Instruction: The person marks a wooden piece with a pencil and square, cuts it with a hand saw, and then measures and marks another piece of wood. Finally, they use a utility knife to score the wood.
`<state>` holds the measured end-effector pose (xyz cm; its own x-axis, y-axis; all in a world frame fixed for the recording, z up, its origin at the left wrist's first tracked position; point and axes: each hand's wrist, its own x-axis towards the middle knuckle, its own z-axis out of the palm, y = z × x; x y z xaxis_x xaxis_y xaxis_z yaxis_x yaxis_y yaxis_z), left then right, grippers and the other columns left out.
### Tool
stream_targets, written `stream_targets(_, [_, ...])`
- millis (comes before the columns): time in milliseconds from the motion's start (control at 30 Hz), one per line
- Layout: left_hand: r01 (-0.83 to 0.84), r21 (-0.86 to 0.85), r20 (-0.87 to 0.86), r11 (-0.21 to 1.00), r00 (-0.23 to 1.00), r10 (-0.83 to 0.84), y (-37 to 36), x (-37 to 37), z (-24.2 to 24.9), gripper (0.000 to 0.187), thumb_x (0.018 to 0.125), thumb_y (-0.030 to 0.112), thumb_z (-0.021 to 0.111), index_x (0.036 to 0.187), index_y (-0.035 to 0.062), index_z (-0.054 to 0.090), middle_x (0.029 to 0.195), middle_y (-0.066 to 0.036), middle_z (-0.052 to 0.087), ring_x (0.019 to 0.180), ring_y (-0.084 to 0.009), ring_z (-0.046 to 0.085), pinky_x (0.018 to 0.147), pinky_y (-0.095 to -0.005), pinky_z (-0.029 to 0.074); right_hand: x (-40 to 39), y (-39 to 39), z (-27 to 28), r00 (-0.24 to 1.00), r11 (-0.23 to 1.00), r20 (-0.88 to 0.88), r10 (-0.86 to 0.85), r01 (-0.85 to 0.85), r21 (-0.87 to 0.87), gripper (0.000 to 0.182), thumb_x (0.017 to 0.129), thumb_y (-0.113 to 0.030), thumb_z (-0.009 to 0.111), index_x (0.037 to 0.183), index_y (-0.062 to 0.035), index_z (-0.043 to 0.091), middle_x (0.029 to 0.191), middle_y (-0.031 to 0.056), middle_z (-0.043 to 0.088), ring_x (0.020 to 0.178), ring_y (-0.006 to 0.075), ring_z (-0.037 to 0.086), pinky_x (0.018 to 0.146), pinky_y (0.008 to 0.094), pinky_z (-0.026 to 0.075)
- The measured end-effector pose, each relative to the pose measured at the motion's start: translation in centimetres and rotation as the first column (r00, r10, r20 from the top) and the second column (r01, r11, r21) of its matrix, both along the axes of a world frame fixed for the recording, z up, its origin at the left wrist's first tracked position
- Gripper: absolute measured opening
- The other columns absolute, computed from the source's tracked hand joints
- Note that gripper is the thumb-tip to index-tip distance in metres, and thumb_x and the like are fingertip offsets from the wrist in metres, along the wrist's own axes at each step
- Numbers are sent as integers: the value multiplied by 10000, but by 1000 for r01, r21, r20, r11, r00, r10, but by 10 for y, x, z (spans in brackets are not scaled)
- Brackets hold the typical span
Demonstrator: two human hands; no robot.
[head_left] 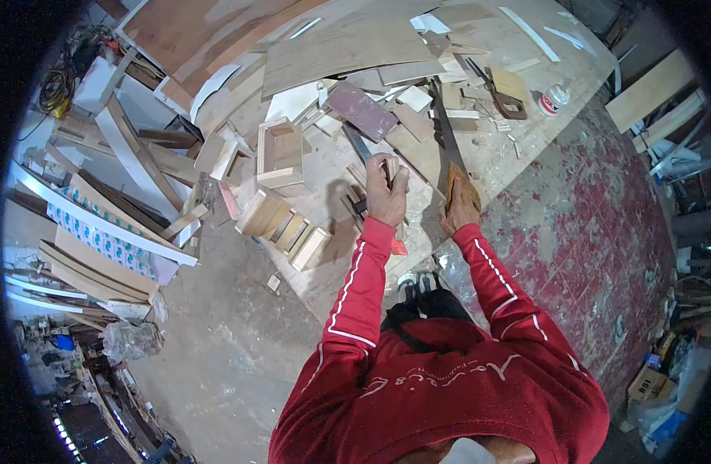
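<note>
My right hand [461,207] is closed around the wooden handle of a handsaw [447,135]. The saw's long dark blade points away from me over the worktable [423,222]. To its left, my left hand [388,197] is raised above the table with the fingers pinched on a small pale wood piece [395,168]. The fingers partly hide that piece. Beyond the left hand lies a maroon board [361,110] among offcuts. Left of it are a small open wooden box [282,153] and a slatted wooden piece [284,229] near the table's edge.
A second saw [501,97] and a white bottle with a red label [552,99] lie toward the right edge. Plywood sheets [348,48] cover the far side. Curved wood strips [100,209] lean at left. A cardboard box [651,384] sits on the floor at right.
</note>
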<state>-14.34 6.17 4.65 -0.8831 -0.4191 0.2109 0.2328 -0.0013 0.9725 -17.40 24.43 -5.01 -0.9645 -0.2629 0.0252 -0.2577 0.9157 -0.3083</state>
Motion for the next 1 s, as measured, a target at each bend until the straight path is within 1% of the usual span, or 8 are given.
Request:
stream_targets(67, [-46,-126,-8,991,999,46,-1,3,5,277,875,21,499,1120,68,380,778,-24,492,582,-89,501,464,-226,423,-4,-1,-14,995,997,-81,63,-59,41,920,711,-327,663,1384,28,146,1309,268,388,1202,413,403,935,432,429])
stream_targets(133, [17,195,32,981,999,-24,3,11,27,298,867,-1,471,1147,72,398,737,-25,465,590,-89,480,507,-246,430,-6,-4,-18,993,982,30,112,-115,148,964,704,-345,678,1380,53,118,1313,281,364,1231,428,354,958,436,406])
stream_targets(367, [92,373,0,923,995,-99,1,14,20,322,867,-31,446,1170,77,429,737,-29,481,566,-94,479,475,-247,418,-2,-1,13,984,985,164,71,-95,144,914,708,-387,664,1382,-11,176,1310,252,379,1207,432,373,982,445,368])
stream_targets(567, [43,294,77,955,995,-69,8,20,7,284,864,-29,462,1120,90,488,792,-41,510,588,-126,521,496,-260,442,-2,11,13,968,995,-235,92,-101,-28,620,739,-344,626,1262,-56,462,1231,232,480,1115,382,473,886,430,423])
stream_targets(633, [64,424,9,903,997,-75,9,22,1,300,867,-16,473,1143,104,470,829,-50,525,635,-151,554,544,-277,472,9,4,48,973,889,185,138,-39,-457,449,775,-324,604,1107,-22,591,1031,214,602,975,324,570,852,396,445])
stream_targets(667, [58,425,11,903,998,-70,12,23,-1,300,867,-16,473,1143,104,470,829,-50,525,635,-151,554,544,-277,472,17,0,49,972,889,187,143,-43,-456,449,775,-324,604,1107,-22,591,1031,214,602,975,324,570,852,396,445])
stream_targets(733, [-16,530,-16,848,999,29,20,23,-4,288,871,0,484,1142,90,448,866,-62,539,684,-172,575,583,-295,492,35,-10,54,818,608,451,357,162,-777,375,818,-298,598,1045,-1,620,891,172,650,812,249,618,773,349,473])
stream_targets(1000, [-122,493,97,861,992,84,22,50,-31,193,890,57,510,1079,56,473,814,-57,560,641,-149,565,558,-280,496,64,-20,44,533,598,564,631,130,-791,279,913,-215,519,1039,14,616,800,32,628,710,104,558,652,257,460])
